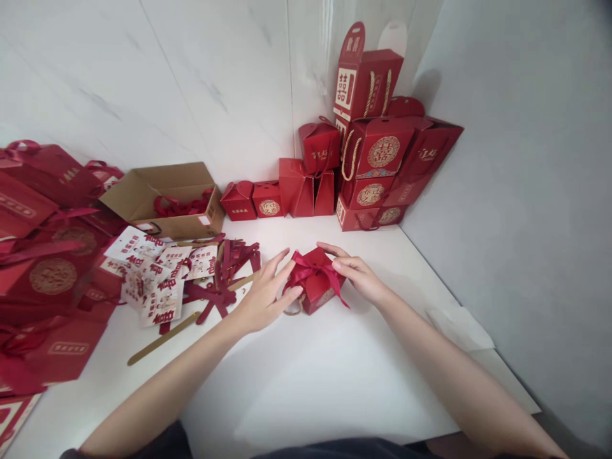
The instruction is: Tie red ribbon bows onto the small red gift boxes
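A small red gift box (319,288) tied with a red ribbon bow (310,269) sits on the white table (306,370) in front of me. My left hand (265,294) rests against the box's left side, fingers spread, thumb touching the lower edge. My right hand (356,271) touches the box's right side and top, fingers stretched toward the bow. Neither hand grips the box.
Loose red ribbons and gold strips (222,280) and printed cards (155,280) lie to the left. A brown carton (165,201) stands behind them. Red bags (48,255) pile at far left. Finished red boxes (377,166) stack in the back corner. White paper (459,328) lies at right.
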{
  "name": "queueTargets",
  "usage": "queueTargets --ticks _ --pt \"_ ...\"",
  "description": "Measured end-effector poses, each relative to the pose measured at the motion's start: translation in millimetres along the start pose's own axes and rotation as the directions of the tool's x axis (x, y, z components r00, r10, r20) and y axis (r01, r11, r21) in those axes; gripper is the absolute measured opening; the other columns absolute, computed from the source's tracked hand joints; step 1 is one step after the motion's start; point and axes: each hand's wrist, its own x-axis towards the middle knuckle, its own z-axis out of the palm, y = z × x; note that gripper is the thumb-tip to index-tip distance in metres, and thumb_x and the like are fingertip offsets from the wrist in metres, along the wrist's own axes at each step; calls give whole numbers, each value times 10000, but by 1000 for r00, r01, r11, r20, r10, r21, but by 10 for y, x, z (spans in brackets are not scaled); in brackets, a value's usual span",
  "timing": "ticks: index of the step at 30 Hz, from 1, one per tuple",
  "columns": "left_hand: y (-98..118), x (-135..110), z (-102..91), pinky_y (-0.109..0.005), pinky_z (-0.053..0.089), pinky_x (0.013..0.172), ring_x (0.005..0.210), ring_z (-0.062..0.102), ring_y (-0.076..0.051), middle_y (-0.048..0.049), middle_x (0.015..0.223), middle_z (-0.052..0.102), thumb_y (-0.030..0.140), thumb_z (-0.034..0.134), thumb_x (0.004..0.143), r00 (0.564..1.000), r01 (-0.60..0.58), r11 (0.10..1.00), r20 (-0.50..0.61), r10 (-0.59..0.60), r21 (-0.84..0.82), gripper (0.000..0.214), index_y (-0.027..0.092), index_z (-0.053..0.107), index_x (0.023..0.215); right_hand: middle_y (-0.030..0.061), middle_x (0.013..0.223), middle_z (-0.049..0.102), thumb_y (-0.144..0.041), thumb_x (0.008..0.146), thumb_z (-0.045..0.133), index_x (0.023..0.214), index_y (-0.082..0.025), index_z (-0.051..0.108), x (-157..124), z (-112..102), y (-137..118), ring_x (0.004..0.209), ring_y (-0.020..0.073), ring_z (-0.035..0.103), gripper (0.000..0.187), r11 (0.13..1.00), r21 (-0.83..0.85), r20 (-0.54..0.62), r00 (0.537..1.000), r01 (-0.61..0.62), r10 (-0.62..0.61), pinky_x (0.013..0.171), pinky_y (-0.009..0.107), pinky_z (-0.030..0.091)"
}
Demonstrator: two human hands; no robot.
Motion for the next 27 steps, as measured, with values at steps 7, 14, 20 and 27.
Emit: queueTargets --ticks 7,14,20,27 --pt "52 -151 155 -506 198 1142 1448 115 -295 -58 1588 1 499 332 941 987 161 986 13 -162 50 631 317 100 1498 50 1423 459 -540 870 539 678 -189 704 47 -29 48 1290 243 441 432 999 12 -29 999 -34 34 1083 355 315" --pt "112 -168 136 -540 241 1111 1429 179 -333 -79 1579 104 530 322 930 962 272 962 35 -272 26 604 299 226 1480 50 1414 463 -526 881 531 800 -211 738 49 -22 28 1280 227 451 385 999 -13 -15 999 -40 40 1077 342 327" --pt "235 -37 -132 -421 380 1051 1256 474 -266 -81 1374 504 432 508 873 972 160 984 -160 -172 -83 334 230 645 1101 65 1357 511 -523 886 517 815 -205 710 56 -13 -65 1271 228 451 378 994 -108 -35 999 1 -5 1063 350 330" --pt "207 272 -441 -320 464 856 1006 541 -179 -46 1097 563 336 618 798 996 -9 987 -87 -5 -162 245 217 586 1010 21 851 625 -537 892 480 832 -207 575 -106 -30 -196 818 172 581 348 943 -316 -313 950 -107 2 802 305 447"
